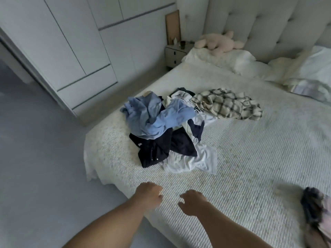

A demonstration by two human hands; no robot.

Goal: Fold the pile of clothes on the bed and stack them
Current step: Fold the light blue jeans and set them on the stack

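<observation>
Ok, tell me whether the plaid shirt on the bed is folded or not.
Not folded. The plaid shirt lies rumpled and loosely spread on the bed, at the far right edge of the pile, with uneven creases and no squared edges.

Plush toy (219,42) on pillow (220,59), beside nightstand (174,54).

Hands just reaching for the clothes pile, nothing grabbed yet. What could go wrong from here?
1. The pile is tangled: the light blue garment drapes over the dark garment, so pulling one may drag others.
2. The pile sits near the bed's left edge; dragged pieces could slide to the floor.
3. Both hands, left hand and right hand, are empty and short of the pile; the plaid shirt lies farthest, likely a stretch.
</observation>
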